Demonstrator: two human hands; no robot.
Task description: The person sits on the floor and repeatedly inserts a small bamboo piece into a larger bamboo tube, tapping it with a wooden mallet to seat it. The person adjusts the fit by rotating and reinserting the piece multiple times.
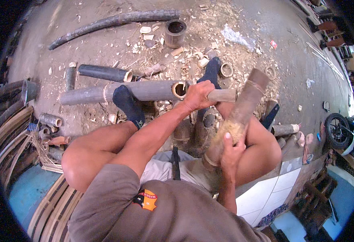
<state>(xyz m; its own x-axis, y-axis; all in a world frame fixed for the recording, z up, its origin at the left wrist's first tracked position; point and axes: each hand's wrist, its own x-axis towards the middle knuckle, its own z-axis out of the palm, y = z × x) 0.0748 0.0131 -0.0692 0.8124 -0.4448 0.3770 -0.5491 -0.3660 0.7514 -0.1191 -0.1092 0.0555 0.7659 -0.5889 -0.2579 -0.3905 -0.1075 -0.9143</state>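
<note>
My left hand (199, 96) is closed around a short, pale wooden bar (222, 95) that sticks out to the right of the fist. Whatever part of it lies inside or beyond the fist is hidden. My right hand (232, 155) grips a thick brown bamboo tube (244, 103) low down, thumb on top. The tube stands tilted from my lap up to the right, leaning by my right thigh. A rough yellowish patch (230, 131) shows on its surface just above the thumb. The bar's right end lies close to the tube; whether they touch I cannot tell.
A long grey bamboo pole (144, 91) lies across in front, under my left foot (125, 104). Beyond it are a dark bamboo piece (100, 72), an upright bamboo cup (175, 34), a curved pole (116, 24) and scattered chips. Bamboo strips (52, 209) are stacked at left.
</note>
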